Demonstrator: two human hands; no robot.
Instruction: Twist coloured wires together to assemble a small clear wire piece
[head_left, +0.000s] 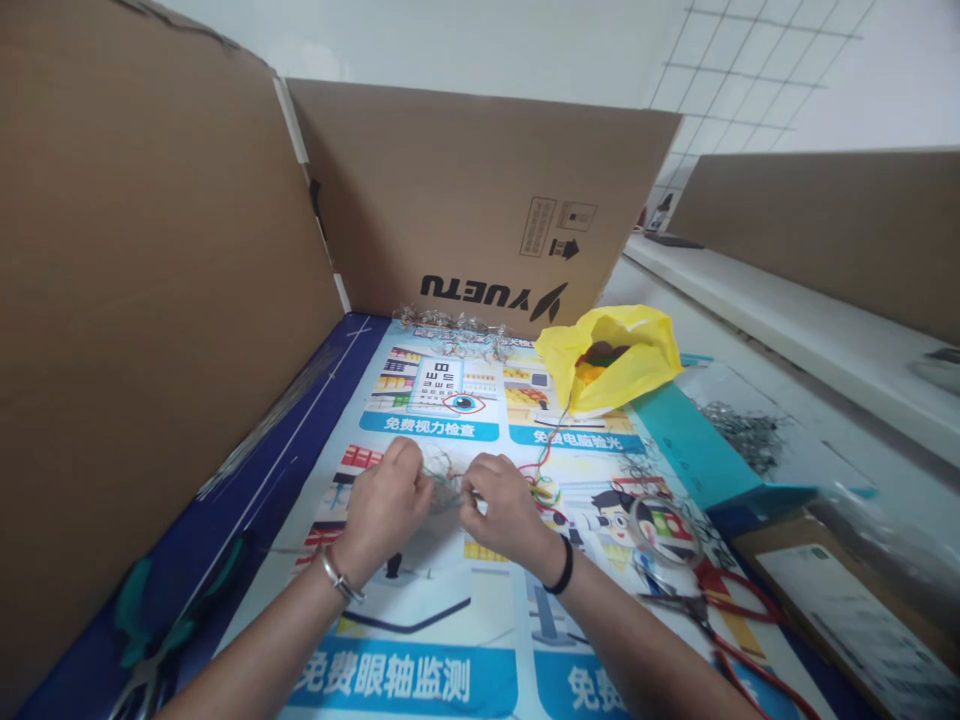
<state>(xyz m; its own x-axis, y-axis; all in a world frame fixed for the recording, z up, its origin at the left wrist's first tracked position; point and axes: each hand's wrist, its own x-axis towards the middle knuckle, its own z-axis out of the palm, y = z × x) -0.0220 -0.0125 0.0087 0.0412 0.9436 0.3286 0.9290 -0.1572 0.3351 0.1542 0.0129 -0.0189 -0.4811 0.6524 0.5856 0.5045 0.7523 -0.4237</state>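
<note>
Cardboard panels wall in the table, one printed YUETU upside down standing just behind the yellow bag (637, 375) and a taller one (142, 260) rising well to the left of that bag. Covering the tabletop, a printed poster (420, 610) with blue caption bands runs under the bag and spreads out to its left and in front. Both hands work in front of the bag and to its left, close together, with thin strands (444, 480) bunched in the gap between them. On the left hand (390, 500), above a silver bangle, the fingers are curled inward with their tips hidden, so I cannot tell what they pinch. Nearer the bag, the right hand (504, 508), with a black band at its wrist, presses thumb and forefinger together on the strands. Coloured cords (546, 462), red and green among them, trail from the bag's front edge down beside that hand. Shiny wiry bundles (457, 322) lie left of the bag along the panel's foot. To the bag's right and nearer is a turquoise sheet (694, 455), a heap of thin dark pieces (742, 435) just past it. Well in front of the bag are a roll of clear tape (664, 530) and red-handled scissors (705, 610); green-handled pliers (154, 655) lie in front, far to its left.
</note>
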